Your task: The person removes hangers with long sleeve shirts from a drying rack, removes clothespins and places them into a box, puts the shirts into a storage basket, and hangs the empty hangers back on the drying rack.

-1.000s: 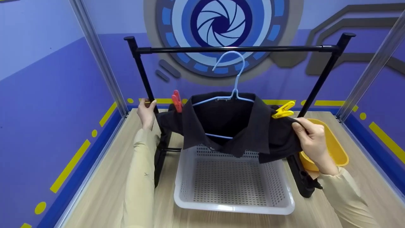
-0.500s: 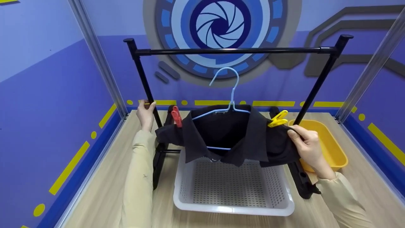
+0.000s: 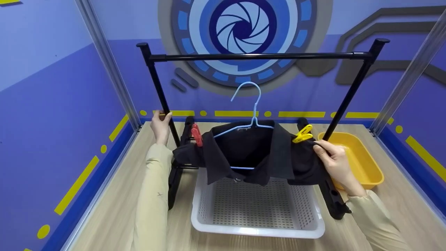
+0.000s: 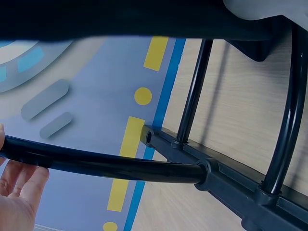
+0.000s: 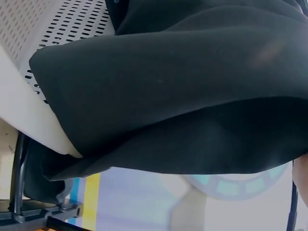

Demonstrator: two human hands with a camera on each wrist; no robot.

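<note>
The table (image 3: 111, 209) is carrying a black rack (image 3: 258, 56); its crossbar (image 3: 306, 55) is running at 12 o'clock from the shirt. The left wrist view is exposing a joint that the head view is largely concealing: the left upright (image 3: 156, 89) is seating in a foot bar (image 4: 236, 187), which two cross tubes (image 4: 193, 91) are also entering. A white basket (image 3: 258, 231) is standing at 6 o'clock, between the rack's feet. The black shirt (image 3: 282, 153) is hanging above the basket and blocking its far rim. The right wrist view is adding the cloth's broad fold but cropping most of the right hand. A yellow tray (image 3: 364, 158) is lying at 3 o'clock, partly obstructed by that hand. A light-blue hanger (image 3: 255, 111) is sitting inside the collar, its hook showing below the crossbar.

The right hand (image 3: 336, 161) is pinching the shirt's 3 o'clock end in a narrow grip. The left hand (image 3: 160, 128) is gripping the left upright. A red clip (image 3: 197, 135) is sitting at 10 o'clock, a yellow clip (image 3: 302, 134) at 2.
</note>
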